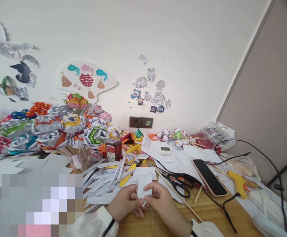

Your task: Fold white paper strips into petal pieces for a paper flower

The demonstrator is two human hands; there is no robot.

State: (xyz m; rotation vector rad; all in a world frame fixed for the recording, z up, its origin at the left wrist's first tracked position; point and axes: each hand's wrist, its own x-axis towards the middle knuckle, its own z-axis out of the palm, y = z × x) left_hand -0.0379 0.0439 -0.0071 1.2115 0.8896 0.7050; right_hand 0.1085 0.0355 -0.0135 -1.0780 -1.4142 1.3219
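Low in the middle of the view, my left hand (125,202) and my right hand (159,197) meet over the wooden table (207,210). Both pinch a small white piece of paper (143,188) between thumb and fingers, the fingers curled closed on it. The paper stands up between the two hands, partly hidden by the fingertips. White sleeves cover both wrists. Folded white and yellow paper strips (108,179) lie just beyond my left hand.
Black-handled scissors (180,182) and a wooden stick (175,192) lie right of my hands. A phone (209,177), a yellow glue gun (239,182) and black cables sit further right. A heap of paper flowers (59,128) fills the left back, by a red carton (113,149).
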